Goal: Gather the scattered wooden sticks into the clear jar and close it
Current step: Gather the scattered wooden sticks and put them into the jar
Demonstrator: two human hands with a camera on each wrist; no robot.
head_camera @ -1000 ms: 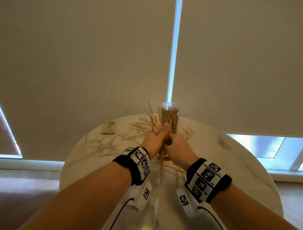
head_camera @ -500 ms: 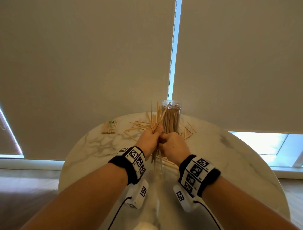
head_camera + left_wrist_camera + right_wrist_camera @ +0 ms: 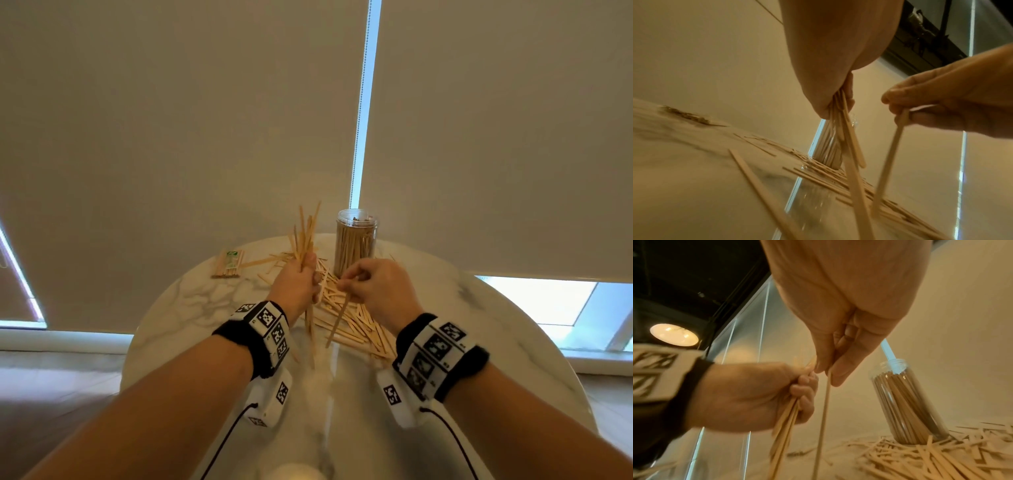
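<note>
A clear jar (image 3: 356, 241) (image 3: 906, 404) stands open at the far middle of the round marble table (image 3: 178, 308), packed with upright wooden sticks. My left hand (image 3: 296, 281) (image 3: 756, 395) grips a bundle of sticks (image 3: 305, 236) (image 3: 840, 123) upright, just left of the jar. My right hand (image 3: 373, 286) (image 3: 937, 104) pinches a single stick (image 3: 337, 318) (image 3: 823, 423) that hangs down over the table. Several loose sticks (image 3: 346, 325) (image 3: 937, 457) lie scattered under and between my hands. I cannot see the jar's lid.
A small banded pack of sticks (image 3: 228, 263) lies at the table's far left. Roller blinds (image 3: 171, 120) hang close behind the table. The table's near edge runs below my wrists.
My hands, which held one bundle together, have come apart. The left keeps the bundle raised; the right has moved right with a single stick.
</note>
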